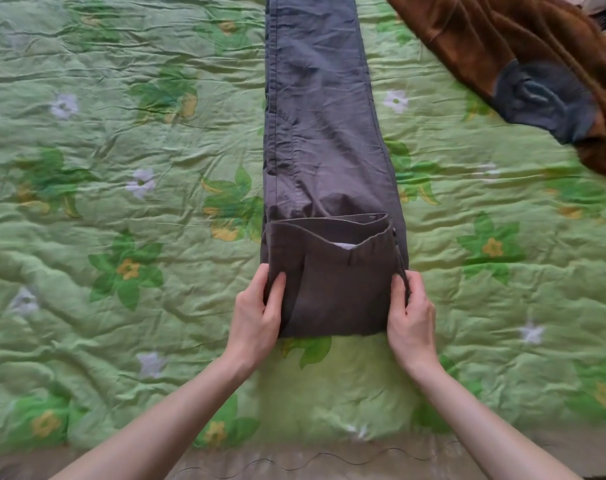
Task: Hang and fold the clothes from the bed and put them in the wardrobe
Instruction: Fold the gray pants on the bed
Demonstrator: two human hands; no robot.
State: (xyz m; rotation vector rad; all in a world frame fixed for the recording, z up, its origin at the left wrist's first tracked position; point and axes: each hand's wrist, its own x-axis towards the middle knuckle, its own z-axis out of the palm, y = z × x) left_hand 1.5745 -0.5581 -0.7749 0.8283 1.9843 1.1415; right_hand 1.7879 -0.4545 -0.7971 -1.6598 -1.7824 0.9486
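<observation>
Soft, even daylight lights the quilt (121,202) with only faint shadows in its creases and no glare, while wide-angle distortion bends the edges and the far right and lower parts look slightly blurred.

A bed fills nearly everything in sight, covered by a crinkled, quilted green bedspread (121,161) printed with darker green leaves and small yellow and white flowers. Along the near edge runs a beige border (294,462) stitched with a dark wavy line. The light is soft and even, without hard shadows.
</observation>
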